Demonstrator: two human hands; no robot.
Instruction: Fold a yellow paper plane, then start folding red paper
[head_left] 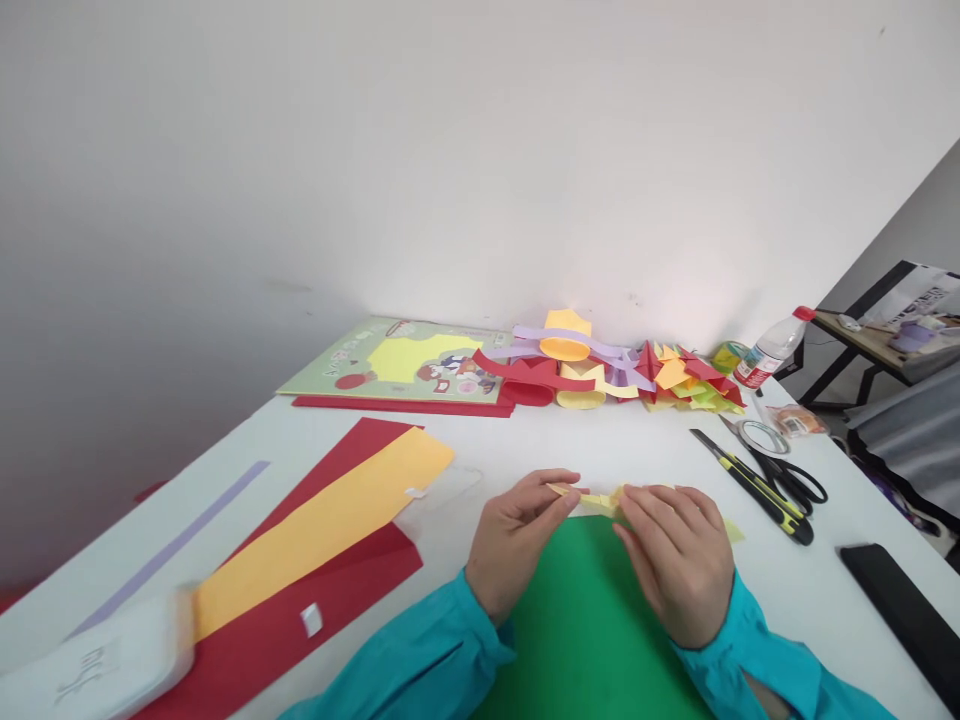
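Observation:
Between both hands is a small piece of folded yellow paper [598,501], with a bit of red showing near its left end. My left hand [516,540] pinches its left end between thumb and fingers. At the other end, the fingers of my right hand [681,562] are closed on the same paper and hide part of it. A green sheet [592,620] lies directly below, in front of my body. Part of another pale yellow piece [732,532] shows just beyond the right hand.
To the left lie red paper [360,590], an orange strip [322,510], a purple strip [172,545] and a white case [97,655]. Right: a utility knife [750,485], scissors [799,483], tape [763,437], a black bar [900,610]. Behind: paper crafts [568,348], a bottle [772,348].

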